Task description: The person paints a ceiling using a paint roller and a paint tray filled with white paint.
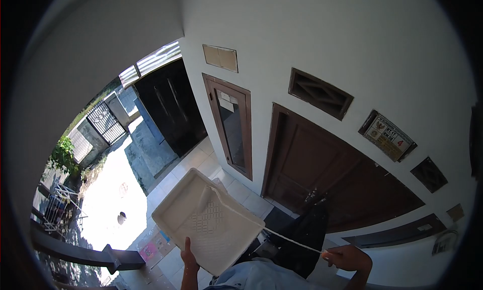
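A cream-coloured paint tray (211, 224) with a raised grid pattern is tilted in front of the person's body. My left hand (189, 259) grips its lower left edge, thumb up along the rim. At the lower right, my right hand (347, 258) is closed around the end of a thin pale rod or cord (294, 241), which runs left to the tray's right corner. Whether it is fixed to the tray there, I cannot tell.
Behind the tray stand a brown double door (322, 169), a narrow window (234, 126) and a white wall (322, 33) with a number plate (387, 135). A dark railing (85, 254) is at the lower left. A gate (106, 124) stands beyond the sunlit yard.
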A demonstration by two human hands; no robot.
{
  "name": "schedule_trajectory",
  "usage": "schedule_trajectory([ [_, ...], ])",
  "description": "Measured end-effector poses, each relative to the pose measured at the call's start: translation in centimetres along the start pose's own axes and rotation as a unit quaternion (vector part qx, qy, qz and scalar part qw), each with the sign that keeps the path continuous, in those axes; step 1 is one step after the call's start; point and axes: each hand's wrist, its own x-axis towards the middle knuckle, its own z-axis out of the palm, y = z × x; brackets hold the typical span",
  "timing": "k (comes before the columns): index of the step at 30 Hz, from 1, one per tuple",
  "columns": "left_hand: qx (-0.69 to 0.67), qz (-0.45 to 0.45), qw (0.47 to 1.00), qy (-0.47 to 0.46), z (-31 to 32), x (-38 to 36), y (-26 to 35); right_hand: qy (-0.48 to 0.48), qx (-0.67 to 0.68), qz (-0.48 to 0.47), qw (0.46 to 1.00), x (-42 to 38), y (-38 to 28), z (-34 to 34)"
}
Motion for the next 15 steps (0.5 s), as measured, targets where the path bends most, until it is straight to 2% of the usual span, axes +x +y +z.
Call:
schedule_trajectory([
  [5, -0.014, -0.011, 1.0, -0.02, -0.1, 0.2, -0.3, 0.016, -0.034, -0.039, 0.999, -0.4, 0.8, -1.0],
  [15, -0.007, -0.008, 1.0, -0.018, -0.3, 0.2, -0.2, 0.0, -0.046, 0.004, 0.999, -0.3, 0.3, -1.1],
])
